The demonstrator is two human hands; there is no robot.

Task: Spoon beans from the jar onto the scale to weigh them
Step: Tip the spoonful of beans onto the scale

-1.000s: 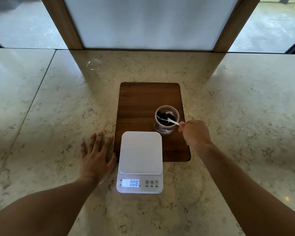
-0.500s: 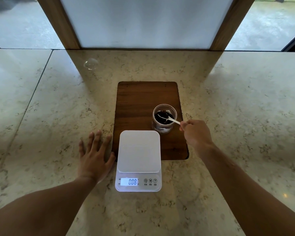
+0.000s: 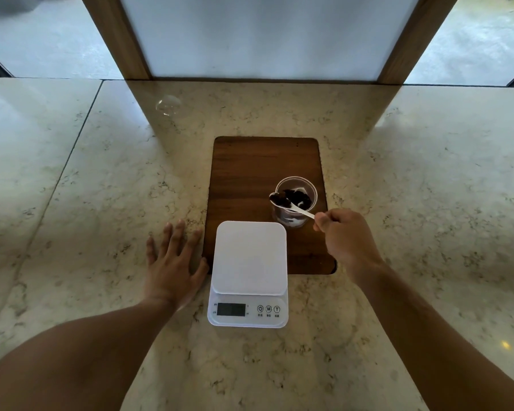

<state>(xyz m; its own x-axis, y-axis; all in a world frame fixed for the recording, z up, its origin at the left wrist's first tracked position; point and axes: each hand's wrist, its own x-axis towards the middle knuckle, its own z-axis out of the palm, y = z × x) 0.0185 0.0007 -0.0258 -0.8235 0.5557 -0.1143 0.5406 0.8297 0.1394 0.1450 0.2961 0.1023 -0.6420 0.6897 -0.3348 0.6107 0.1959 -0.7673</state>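
A small clear glass jar (image 3: 309, 189) with dark beans in it stands on the right side of a wooden board (image 3: 250, 173). My right hand (image 3: 346, 238) pinches the handle of a white spoon (image 3: 297, 208). Its bowl is heaped with dark beans (image 3: 279, 199) and sits over the jar's left rim. A white digital scale (image 3: 250, 258) lies in front of the board, its platform bare and its display dark. My left hand (image 3: 172, 262) rests flat on the counter, fingers spread, just left of the scale.
The marble counter (image 3: 101, 188) runs wide on both sides, with a seam at the left. A small clear glass lid or dome (image 3: 168, 105) sits at the back left. Wooden frame posts (image 3: 116, 37) and a frosted panel stand behind the counter.
The spoon has come up out of the jar with a load of beans and shifted left over the rim. The scale's display, lit before, now looks dark. My left hand stays put.
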